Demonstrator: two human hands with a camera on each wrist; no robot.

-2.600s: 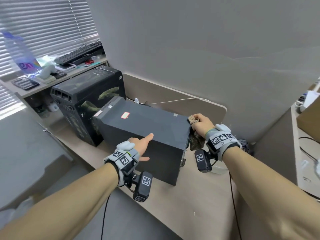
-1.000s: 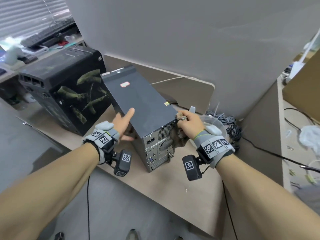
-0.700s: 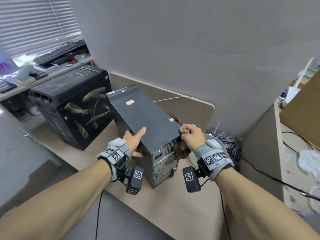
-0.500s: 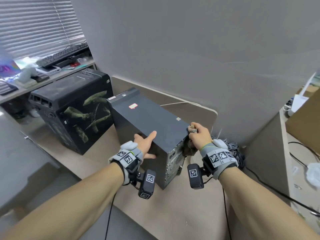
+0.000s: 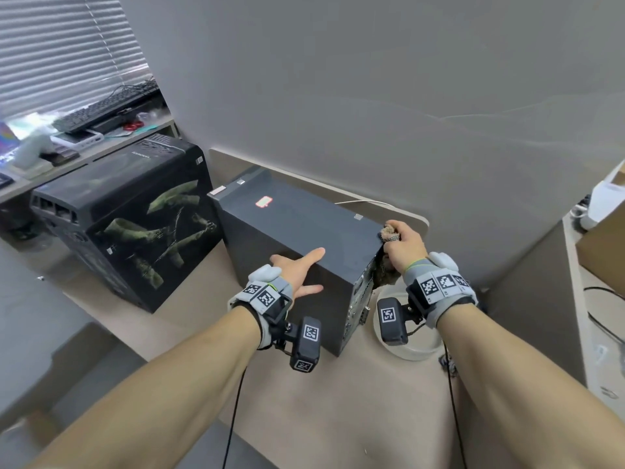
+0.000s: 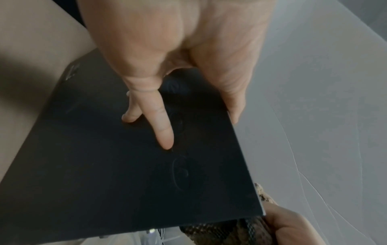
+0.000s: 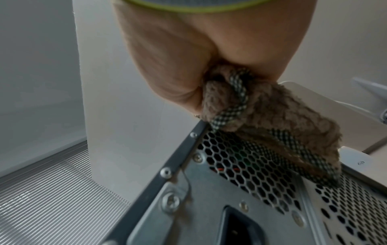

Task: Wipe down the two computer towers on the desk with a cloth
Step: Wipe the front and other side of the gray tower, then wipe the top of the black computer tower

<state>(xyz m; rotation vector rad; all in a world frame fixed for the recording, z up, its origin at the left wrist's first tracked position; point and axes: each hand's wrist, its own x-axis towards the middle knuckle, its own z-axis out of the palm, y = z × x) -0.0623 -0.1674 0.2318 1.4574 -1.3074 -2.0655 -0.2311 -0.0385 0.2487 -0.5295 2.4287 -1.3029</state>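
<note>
The right hand is curled tight round a bunched brown cloth, pressing it against the top rear corner of the grey tower, over the perforated back panel. The left hand lies flat with straight fingers on the near side panel, thumb over the top edge, steadying it. The grey tower stands on the worktop beside the black patterned tower, which likely awaits its own wiping; how much of the grey one is done cannot be told.

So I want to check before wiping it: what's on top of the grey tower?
On the grey tower sit a red-edged sticker, a small label, the left hand's thumb, and the cloth at its rear corner. Anything under the cloth is hidden.
</note>
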